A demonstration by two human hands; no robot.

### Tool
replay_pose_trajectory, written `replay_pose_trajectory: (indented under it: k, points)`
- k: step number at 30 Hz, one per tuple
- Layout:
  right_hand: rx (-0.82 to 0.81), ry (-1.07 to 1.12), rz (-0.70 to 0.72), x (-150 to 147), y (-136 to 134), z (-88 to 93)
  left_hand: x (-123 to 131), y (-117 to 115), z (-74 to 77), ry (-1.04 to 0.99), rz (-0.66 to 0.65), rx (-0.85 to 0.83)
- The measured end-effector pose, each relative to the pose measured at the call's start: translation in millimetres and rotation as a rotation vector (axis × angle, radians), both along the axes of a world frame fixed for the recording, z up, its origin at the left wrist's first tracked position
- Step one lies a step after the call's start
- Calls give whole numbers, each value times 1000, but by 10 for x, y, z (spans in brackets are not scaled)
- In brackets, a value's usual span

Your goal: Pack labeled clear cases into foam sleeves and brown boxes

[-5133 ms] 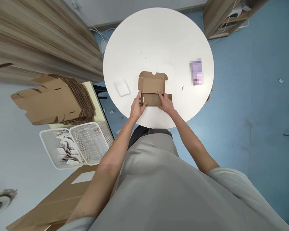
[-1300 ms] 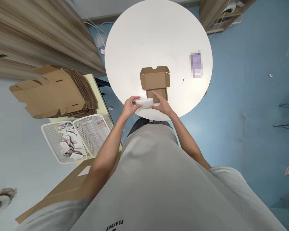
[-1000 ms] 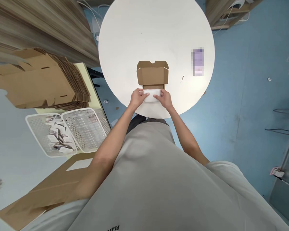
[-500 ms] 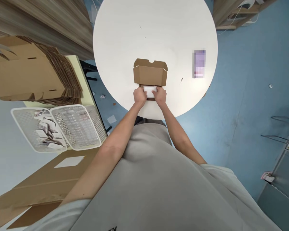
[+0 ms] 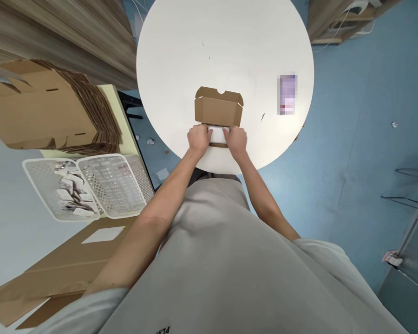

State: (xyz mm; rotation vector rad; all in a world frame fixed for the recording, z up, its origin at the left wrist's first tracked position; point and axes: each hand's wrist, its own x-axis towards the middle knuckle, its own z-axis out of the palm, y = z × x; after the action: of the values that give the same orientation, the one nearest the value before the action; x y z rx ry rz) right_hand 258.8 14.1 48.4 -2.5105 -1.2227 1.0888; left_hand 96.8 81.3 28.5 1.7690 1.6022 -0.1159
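Note:
A small brown cardboard box stands near the close edge of the round white table, its lid raised and tilted away from me. Inside it lies a white flat item, whose ends my hands partly cover. My left hand is closed around the box's left side, thumb over the inside edge by the white item. On the opposite side, my right hand grips the box in the same way, its thumb at the item's right end. The box's side walls are mostly hidden under my fingers.
A pixelated purple item lies on the right of the white table. To my left are flattened cardboard boxes in a stack, a basket of clear packages, a basket of small white-and-dark pieces and a large carton.
My hands have moved slightly apart, toward the outer sides of the box, and more of the white item shows between them. The view has shifted a little.

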Motion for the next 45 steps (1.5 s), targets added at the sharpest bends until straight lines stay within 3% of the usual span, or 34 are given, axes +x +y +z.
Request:
replay_pose_trajectory:
  k: [3,6,9,13,18,26,36,45]
  points:
    - [184,12,-145,336,-84,73,-208,246,16,-212,128,118]
    - [286,45,-261,668,-29,-23,-310,579,-89,-364,221,186]
    - [267,193,-295,834,100,-176,-266,822,-252,-440,228,91]
    - [284,339,-295,777,172,-209,-167,868,-344,-523,211,-64]
    - [308,308,-246,567,62,-12,-188,706,-167,-616,129,-48]
    - [300,258,-138,240,-316,207,-436,342,178,-494,14,-33]
    - [217,202,-76,-240,-919,235,-736,-411,277,-405,-83,-9]
    - [220,165,-80,-344,-1240,379,-991,-681,433,-346,-256,91]
